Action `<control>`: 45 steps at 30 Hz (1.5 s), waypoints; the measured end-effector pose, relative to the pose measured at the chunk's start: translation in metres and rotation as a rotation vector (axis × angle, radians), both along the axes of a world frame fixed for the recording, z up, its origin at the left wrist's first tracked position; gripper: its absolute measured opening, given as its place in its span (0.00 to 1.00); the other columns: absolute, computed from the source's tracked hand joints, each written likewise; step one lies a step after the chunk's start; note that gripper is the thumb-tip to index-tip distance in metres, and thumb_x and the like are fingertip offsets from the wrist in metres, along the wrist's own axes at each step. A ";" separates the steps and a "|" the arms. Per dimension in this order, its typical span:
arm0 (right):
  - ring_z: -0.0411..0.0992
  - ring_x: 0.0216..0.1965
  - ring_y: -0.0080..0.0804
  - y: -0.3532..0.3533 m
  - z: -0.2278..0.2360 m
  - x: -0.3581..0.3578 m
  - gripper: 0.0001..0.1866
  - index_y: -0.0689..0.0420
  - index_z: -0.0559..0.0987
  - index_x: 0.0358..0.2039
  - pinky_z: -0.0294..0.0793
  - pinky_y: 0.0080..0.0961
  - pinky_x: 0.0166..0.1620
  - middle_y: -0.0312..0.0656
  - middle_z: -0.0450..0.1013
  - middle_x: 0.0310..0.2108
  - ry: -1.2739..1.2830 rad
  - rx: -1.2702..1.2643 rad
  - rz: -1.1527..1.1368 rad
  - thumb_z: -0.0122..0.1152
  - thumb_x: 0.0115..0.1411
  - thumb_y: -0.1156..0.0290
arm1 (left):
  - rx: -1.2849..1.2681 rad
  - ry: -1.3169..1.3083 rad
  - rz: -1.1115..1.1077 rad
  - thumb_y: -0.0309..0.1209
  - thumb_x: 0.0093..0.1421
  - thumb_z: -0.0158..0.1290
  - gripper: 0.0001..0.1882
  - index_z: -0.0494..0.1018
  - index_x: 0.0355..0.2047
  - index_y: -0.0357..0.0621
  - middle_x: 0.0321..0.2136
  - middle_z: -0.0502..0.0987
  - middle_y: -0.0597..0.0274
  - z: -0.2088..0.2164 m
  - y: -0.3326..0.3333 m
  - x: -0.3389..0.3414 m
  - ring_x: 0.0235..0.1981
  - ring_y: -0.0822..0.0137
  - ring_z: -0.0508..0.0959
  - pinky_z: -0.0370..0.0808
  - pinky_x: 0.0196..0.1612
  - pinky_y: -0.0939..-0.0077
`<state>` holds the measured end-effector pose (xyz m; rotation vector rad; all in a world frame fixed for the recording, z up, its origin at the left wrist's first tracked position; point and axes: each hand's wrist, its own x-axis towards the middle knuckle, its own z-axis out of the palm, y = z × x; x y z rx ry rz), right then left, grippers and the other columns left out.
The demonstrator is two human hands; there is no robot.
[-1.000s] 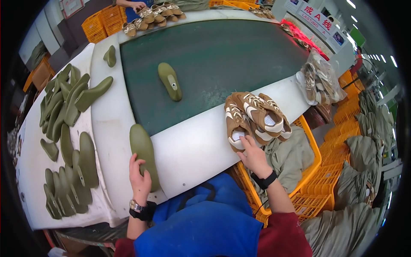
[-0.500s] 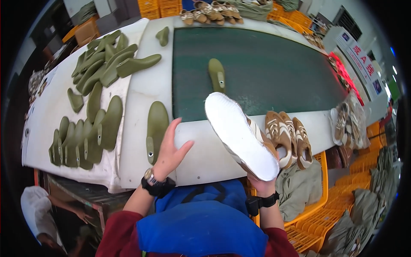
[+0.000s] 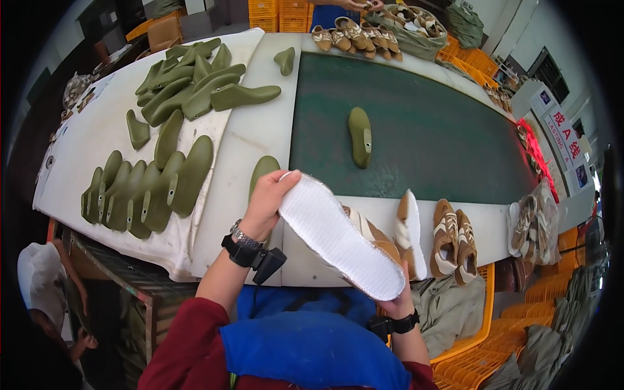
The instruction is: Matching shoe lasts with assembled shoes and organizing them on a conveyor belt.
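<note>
Both my hands hold a brown-and-white shoe (image 3: 344, 240) above the near table edge, its flat white underside facing me. My left hand (image 3: 265, 205) pinches the upper left end, thumb over the white face. Under the lower right end, my right hand (image 3: 398, 300) is closed round the shoe, its fingers mostly hidden. Right of it a similar shoe (image 3: 409, 235) rests on its side, white underside showing. Beside that, two upright brown-and-white shoes (image 3: 455, 240) stand together. A green shoe last (image 3: 264, 170) is partly hidden behind my left hand.
Another green last (image 3: 360, 138) lies on the dark green belt (image 3: 416, 130). Several more lasts (image 3: 146, 195) stand or lie heaped on the white cloth at left. Bagged shoes (image 3: 534, 221) sit at the right edge. An orange crate (image 3: 489, 305) is below; other people work nearby.
My left hand, open and apart before, has taken hold of the shoe's upper end. The shoe has tilted more to the left. The leftmost standing shoe now lies on its side.
</note>
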<state>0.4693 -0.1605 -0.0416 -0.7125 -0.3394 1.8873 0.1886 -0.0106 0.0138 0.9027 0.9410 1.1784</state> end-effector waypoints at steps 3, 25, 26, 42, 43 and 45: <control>0.69 0.50 0.29 0.010 0.033 -0.010 0.29 0.61 0.64 0.55 0.67 0.27 0.53 0.42 0.68 0.50 -0.177 0.165 0.040 0.46 0.64 0.49 | -0.032 -0.104 0.047 0.34 0.62 0.51 0.14 0.73 0.37 0.33 0.30 0.77 0.65 0.002 -0.009 -0.023 0.29 0.78 0.76 0.72 0.33 0.83; 0.73 0.42 0.46 0.362 0.134 -0.077 0.21 0.55 0.76 0.44 0.72 0.35 0.45 0.50 0.75 0.39 -2.059 0.931 0.429 0.62 0.49 0.62 | 0.550 1.077 0.181 0.27 0.49 0.56 0.10 0.71 0.33 0.39 0.49 0.67 0.44 -0.088 -0.036 -0.058 0.55 0.39 0.62 0.61 0.58 0.54; 0.73 0.43 0.46 0.377 0.106 -0.080 0.21 0.54 0.76 0.44 0.72 0.34 0.46 0.50 0.75 0.39 -2.093 0.893 0.486 0.62 0.49 0.63 | 0.553 1.075 0.177 0.27 0.49 0.56 0.10 0.71 0.33 0.39 0.49 0.67 0.44 -0.087 -0.035 -0.057 0.55 0.39 0.62 0.61 0.58 0.54; 0.68 0.48 0.53 0.450 -0.067 -0.137 0.31 0.52 0.64 0.57 0.68 0.40 0.51 0.56 0.69 0.46 -1.739 0.905 0.100 0.60 0.51 0.70 | 0.509 1.065 0.144 0.26 0.47 0.56 0.10 0.71 0.31 0.40 0.48 0.67 0.42 -0.082 -0.031 -0.059 0.53 0.37 0.63 0.61 0.57 0.50; 0.69 0.47 0.52 0.439 -0.058 -0.159 0.29 0.52 0.65 0.56 0.69 0.40 0.50 0.56 0.71 0.44 -1.700 0.914 0.211 0.59 0.52 0.66 | 0.512 1.064 0.144 0.27 0.47 0.56 0.10 0.71 0.32 0.40 0.48 0.66 0.42 -0.082 -0.032 -0.060 0.53 0.37 0.63 0.61 0.57 0.50; 0.70 0.46 0.51 0.418 -0.044 -0.200 0.31 0.49 0.64 0.58 0.70 0.41 0.49 0.55 0.70 0.45 -1.634 0.974 0.269 0.59 0.54 0.60 | 0.515 1.068 0.152 0.27 0.47 0.57 0.11 0.71 0.32 0.40 0.48 0.66 0.43 -0.082 -0.032 -0.060 0.53 0.37 0.63 0.61 0.57 0.50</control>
